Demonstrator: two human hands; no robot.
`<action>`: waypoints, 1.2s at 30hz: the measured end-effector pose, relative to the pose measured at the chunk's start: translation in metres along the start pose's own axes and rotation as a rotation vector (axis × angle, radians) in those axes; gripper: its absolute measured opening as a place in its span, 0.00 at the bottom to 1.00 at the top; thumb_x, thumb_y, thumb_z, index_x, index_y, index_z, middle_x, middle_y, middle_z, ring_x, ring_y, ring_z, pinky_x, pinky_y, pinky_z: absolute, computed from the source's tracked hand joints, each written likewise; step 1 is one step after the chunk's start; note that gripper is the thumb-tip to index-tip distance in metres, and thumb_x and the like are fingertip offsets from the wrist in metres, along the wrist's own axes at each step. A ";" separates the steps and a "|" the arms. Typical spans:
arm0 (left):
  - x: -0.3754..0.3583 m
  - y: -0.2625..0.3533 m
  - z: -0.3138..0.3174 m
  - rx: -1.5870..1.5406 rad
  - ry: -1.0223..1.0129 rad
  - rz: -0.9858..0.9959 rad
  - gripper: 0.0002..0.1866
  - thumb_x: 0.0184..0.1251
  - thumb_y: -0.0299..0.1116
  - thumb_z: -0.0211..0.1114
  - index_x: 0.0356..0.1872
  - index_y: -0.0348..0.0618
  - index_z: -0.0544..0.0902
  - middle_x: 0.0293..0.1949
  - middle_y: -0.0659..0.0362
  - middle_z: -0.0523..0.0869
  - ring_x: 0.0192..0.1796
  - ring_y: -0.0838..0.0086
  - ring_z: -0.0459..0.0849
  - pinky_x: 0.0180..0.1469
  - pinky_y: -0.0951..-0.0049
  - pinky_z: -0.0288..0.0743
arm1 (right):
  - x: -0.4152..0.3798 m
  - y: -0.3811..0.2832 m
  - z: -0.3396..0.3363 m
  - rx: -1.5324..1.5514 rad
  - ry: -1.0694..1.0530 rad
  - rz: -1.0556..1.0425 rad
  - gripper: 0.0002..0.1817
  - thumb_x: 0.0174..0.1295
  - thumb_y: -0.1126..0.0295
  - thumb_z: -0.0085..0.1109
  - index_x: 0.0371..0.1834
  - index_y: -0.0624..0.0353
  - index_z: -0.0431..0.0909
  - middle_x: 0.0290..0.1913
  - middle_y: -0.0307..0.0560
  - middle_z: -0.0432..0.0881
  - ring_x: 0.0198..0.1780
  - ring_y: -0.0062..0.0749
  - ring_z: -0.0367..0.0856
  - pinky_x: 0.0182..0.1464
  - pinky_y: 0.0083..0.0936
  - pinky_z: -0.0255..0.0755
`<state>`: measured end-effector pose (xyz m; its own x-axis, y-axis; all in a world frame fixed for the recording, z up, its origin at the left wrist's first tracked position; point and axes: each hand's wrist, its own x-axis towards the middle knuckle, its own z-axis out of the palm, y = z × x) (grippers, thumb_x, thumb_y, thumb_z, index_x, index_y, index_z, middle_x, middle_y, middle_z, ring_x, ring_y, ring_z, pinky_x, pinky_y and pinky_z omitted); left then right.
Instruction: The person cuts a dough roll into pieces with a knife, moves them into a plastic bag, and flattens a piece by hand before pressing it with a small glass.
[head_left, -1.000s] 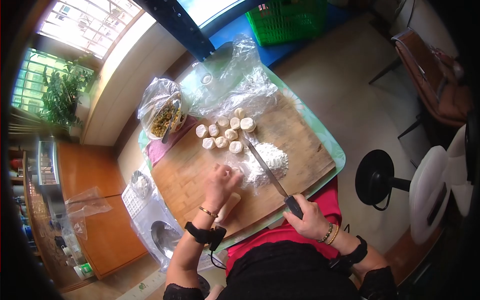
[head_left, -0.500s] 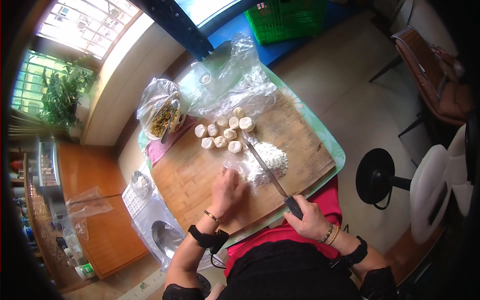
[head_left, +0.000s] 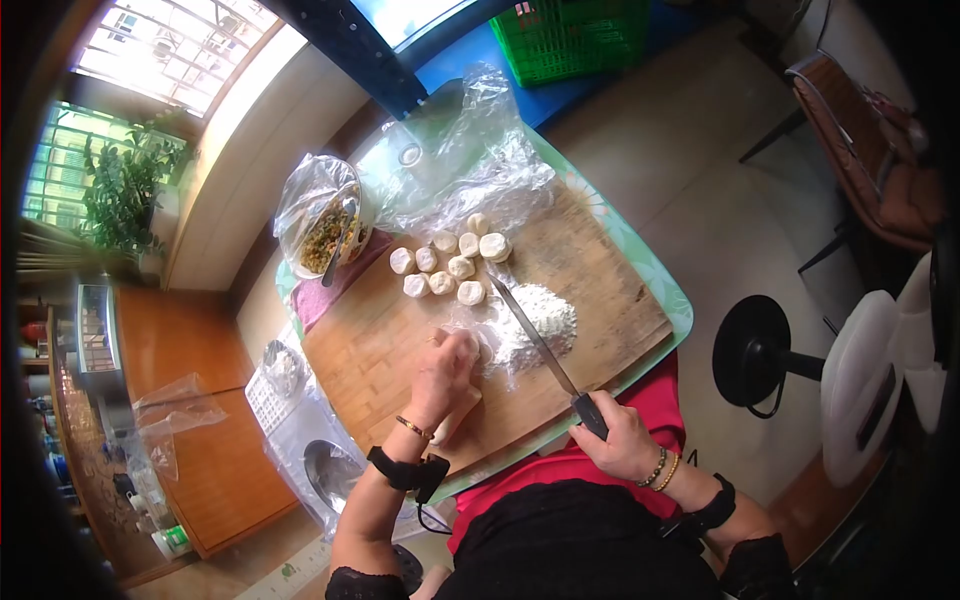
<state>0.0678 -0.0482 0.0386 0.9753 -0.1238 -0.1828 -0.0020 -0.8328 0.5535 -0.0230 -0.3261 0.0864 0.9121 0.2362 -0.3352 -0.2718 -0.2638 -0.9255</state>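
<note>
My right hand (head_left: 617,440) grips the black handle of a long knife (head_left: 545,348). Its blade slants over a heap of white flour (head_left: 540,318), the tip near the cut dough pieces (head_left: 461,267). My left hand (head_left: 446,372) has its fingers curled round the far end of a pale dough roll (head_left: 458,414) on the wooden board (head_left: 375,370). The near part of the roll shows beside the wrist; the rest is hidden under the hand. Several short, floured dough pieces sit in a cluster beyond both hands.
A bowl of chopped filling (head_left: 325,238) with a spoon, partly wrapped in plastic, stands at the far left. Crumpled clear plastic (head_left: 490,185) lies at the board's far edge. A green crate (head_left: 570,45) is farther back; a white stool (head_left: 860,390) stands to the right.
My left hand has shifted slightly left and tilted, so the dough roll beneath it now shows. My right hand and the knife have hardly moved.
</note>
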 end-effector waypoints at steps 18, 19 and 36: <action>-0.003 0.013 0.002 0.017 0.097 0.178 0.16 0.57 0.26 0.66 0.46 0.39 0.76 0.43 0.46 0.77 0.43 0.49 0.79 0.42 0.56 0.75 | -0.003 0.003 -0.001 0.018 0.012 0.003 0.20 0.60 0.65 0.64 0.51 0.64 0.71 0.28 0.57 0.80 0.32 0.52 0.84 0.33 0.38 0.76; -0.004 0.009 0.003 0.052 0.049 0.114 0.17 0.56 0.26 0.66 0.48 0.39 0.75 0.44 0.45 0.77 0.43 0.49 0.79 0.42 0.56 0.75 | -0.003 0.003 -0.002 0.030 0.007 0.010 0.20 0.60 0.65 0.64 0.51 0.64 0.71 0.28 0.58 0.80 0.32 0.52 0.84 0.33 0.38 0.76; 0.005 0.012 0.002 0.046 0.083 0.306 0.15 0.52 0.26 0.68 0.42 0.43 0.77 0.39 0.49 0.76 0.40 0.53 0.78 0.42 0.58 0.75 | -0.001 0.006 -0.005 0.011 0.014 0.009 0.21 0.60 0.65 0.64 0.52 0.65 0.70 0.29 0.58 0.80 0.32 0.52 0.85 0.33 0.38 0.76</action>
<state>0.0723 -0.0598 0.0428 0.9425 -0.3295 0.0551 -0.3066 -0.7874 0.5348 -0.0239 -0.3326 0.0823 0.9136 0.2209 -0.3413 -0.2836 -0.2552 -0.9244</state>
